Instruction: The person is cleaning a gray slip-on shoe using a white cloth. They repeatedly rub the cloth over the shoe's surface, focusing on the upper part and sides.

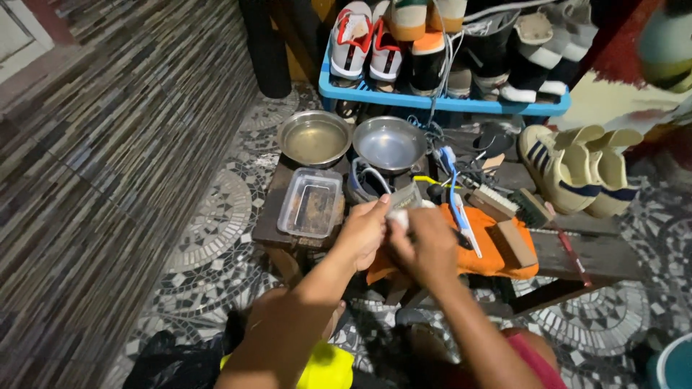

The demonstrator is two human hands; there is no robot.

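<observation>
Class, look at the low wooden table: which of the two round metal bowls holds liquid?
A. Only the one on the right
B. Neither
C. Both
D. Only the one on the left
D: the left metal bowl holds murky liquid, while the right metal bowl shows a bare, dry, shiny bottom.

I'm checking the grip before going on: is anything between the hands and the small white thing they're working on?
Nothing visible. The left hand and right hand both close directly on the white thing, above the orange cloth. What it is, I cannot tell.
</observation>
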